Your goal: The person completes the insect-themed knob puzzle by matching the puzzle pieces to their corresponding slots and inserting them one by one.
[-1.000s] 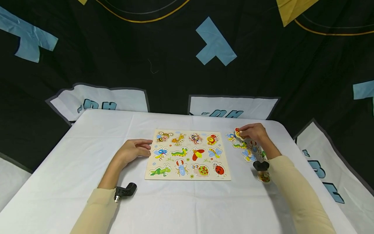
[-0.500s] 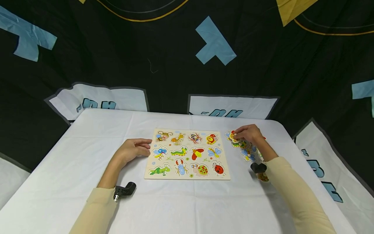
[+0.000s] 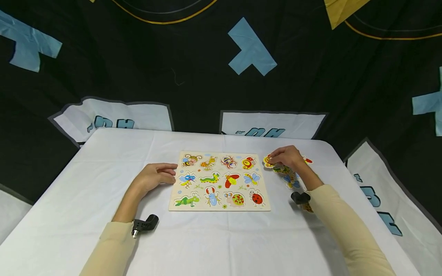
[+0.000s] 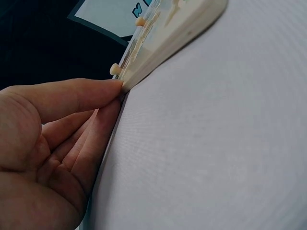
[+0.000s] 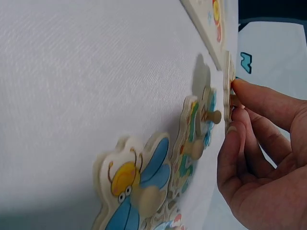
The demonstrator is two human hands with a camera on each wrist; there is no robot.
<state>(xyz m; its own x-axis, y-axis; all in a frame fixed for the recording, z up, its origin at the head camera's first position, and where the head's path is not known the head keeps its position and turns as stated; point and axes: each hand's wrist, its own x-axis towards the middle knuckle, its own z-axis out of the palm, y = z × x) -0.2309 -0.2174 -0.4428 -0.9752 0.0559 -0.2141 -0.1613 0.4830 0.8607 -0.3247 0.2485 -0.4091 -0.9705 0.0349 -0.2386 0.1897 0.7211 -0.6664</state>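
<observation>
The left hand (image 3: 155,179) rests unclenched against the left edge of a pale board (image 3: 222,182); the right hand (image 3: 287,157) pinches a yellow-and-red piece (image 3: 266,162) beyond the board's far right corner. The one board bears twelve bug pictures (image 3: 238,199), three rows of four; overlapping loose pieces (image 3: 291,181), too hidden to count, lie toward the right edge of the white-clothed table (image 3: 197,245). Behind hangs a black backdrop (image 3: 121,57).

Beige and black, wrist to forearm

Left hand (image 3: 155,178) bare. Behind it, left sleeve (image 3: 107,247): long, plain beige, lightly creased. Between hand and cuff, black wristband (image 3: 137,226) with small silvery metal bit (image 3: 135,234); black rounded camera unit (image 3: 150,222) juts off its inner side. Right hand (image 3: 287,158) also bare. Behind it, blunt black wrist unit (image 3: 300,197), band hidden; then right sleeve (image 3: 348,230), matching beige, soft folds along its length.
</observation>
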